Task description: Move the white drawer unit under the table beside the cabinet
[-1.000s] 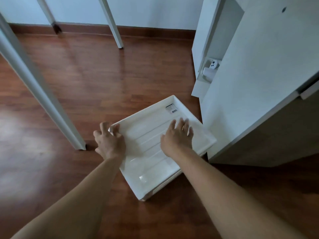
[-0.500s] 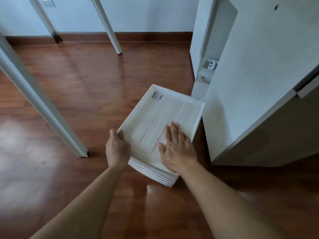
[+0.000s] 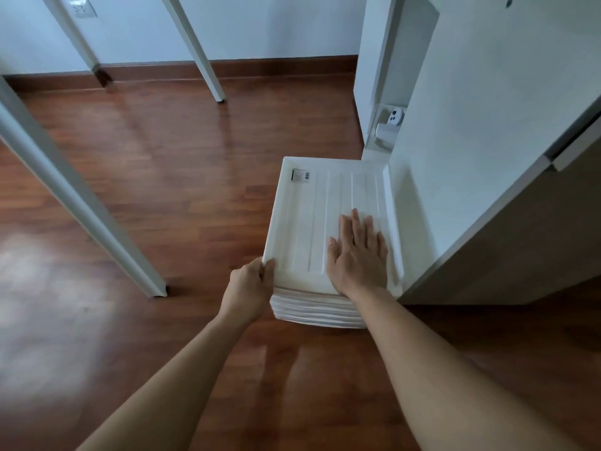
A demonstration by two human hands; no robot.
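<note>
Cabinet [image 3: 471,125] right, bare floor [image 3: 162,190] left

White ribbed-top drawer unit [image 3: 312,222], upright, flush against white cabinet [image 3: 471,125]

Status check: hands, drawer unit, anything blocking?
Left hand grips drawer unit corner. Right hand flat on top. Unit against cabinet. Floor beyond clear.

Drawer unit [image 3: 325,222] swung square, now against cabinet [image 3: 471,125].
</note>
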